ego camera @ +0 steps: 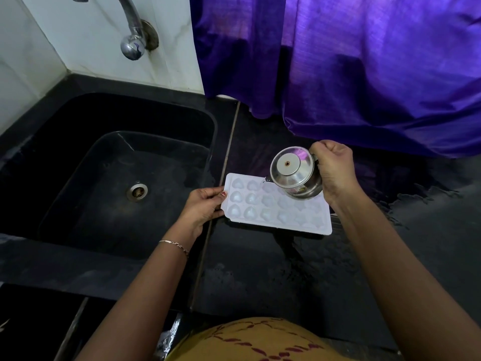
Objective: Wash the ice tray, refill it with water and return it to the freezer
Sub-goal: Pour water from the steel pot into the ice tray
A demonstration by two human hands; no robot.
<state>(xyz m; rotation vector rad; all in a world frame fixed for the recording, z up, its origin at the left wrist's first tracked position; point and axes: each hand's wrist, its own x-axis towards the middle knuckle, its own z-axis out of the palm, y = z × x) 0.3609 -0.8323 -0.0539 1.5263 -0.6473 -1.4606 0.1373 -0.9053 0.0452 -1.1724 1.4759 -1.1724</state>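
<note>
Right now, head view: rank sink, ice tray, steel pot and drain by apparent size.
1. sink, largest by far
2. ice tray
3. steel pot; it is held above the tray, so it is nearer the camera, yet it still looks smaller
4. drain, smallest

a single head-worn wide-angle view is given, aimed forward and steeply down from close above a black countertop. the sink is framed at left, the purple curtain at upper right, and the wearer's yellow garment is caught at the bottom edge.
</note>
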